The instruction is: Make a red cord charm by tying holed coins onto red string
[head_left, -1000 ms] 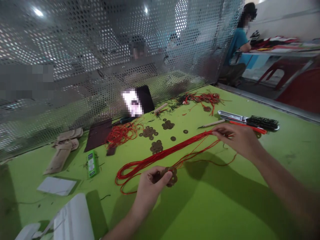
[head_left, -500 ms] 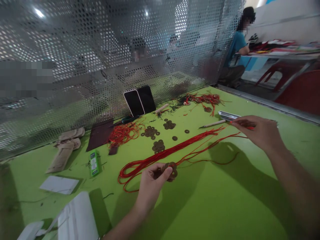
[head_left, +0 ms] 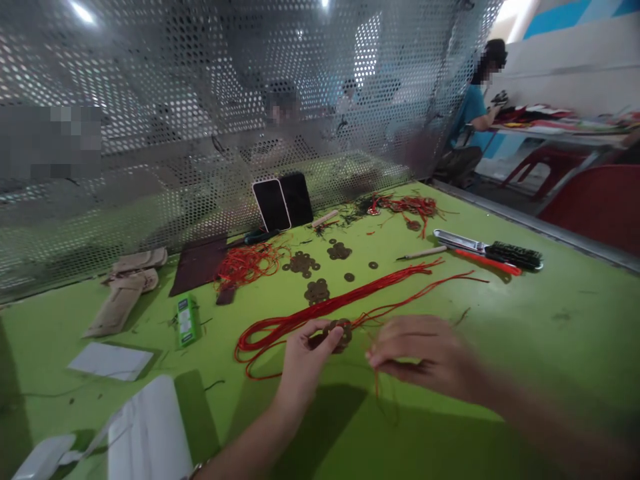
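Note:
Between thumb and fingers, my left hand (head_left: 310, 360) grips a cluster of brown holed coins (head_left: 344, 333) with red cord tied through it. Two strands of that red cord (head_left: 415, 295) trail from the coins toward the upper right. To the right of the cluster, my right hand (head_left: 425, 353), somewhat blurred, pinches a thin orange-red cord (head_left: 377, 383) whose loose part hangs below the fingers. Behind my left hand lies a long folded bundle of red cord (head_left: 325, 308). Small piles of the same coins (head_left: 317, 291) rest beyond the bundle.
At the right are a box cutter (head_left: 457, 240), a brush (head_left: 514, 255), an orange pen-like tool (head_left: 493, 263) and a thin pale-handled tool (head_left: 423, 253). Two phones (head_left: 273, 205) lean on the perforated metal screen (head_left: 200, 133). A green box (head_left: 186, 321) and white case (head_left: 150, 433) are left.
My right hand has come from the far right down and left, close to the coin cluster, bringing a cord strand. My left hand keeps hold of the coins. The orange tool is now uncovered.

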`<state>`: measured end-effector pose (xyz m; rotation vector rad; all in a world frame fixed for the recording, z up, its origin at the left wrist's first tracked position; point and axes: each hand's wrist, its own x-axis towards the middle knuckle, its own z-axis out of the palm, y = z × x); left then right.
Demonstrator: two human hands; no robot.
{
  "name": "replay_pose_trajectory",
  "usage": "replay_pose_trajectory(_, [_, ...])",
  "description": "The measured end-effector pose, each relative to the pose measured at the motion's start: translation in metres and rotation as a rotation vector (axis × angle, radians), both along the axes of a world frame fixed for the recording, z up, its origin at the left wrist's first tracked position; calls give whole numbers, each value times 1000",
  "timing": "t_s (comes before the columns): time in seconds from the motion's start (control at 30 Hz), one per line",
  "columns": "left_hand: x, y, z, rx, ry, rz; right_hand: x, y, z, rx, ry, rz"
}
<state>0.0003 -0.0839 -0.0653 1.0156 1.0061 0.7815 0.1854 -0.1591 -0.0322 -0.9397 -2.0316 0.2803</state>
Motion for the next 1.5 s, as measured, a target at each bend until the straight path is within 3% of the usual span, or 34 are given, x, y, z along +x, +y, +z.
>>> replay_pose_trajectory(0.07, [0,-1,0,3,-3,3,-10,4,-9,-27,-9,45])
replay_pose_trajectory(0.27, [-3,-3,-3,48,27,-102,-11,12,-32,-118,34,-17])
replay_pose_trajectory(0.53, [-4,-7,2,94,91,-113,-13,12,-34,-130,40,-44])
replay_pose_trajectory(0.8, [-2,-9,4,86,97,-125,-16,9,-36,-22,78,-37])
replay_pose_trajectory(1.5, [-4,-11,3,70,75,-106,-17,9,-39,-63,42,-42])
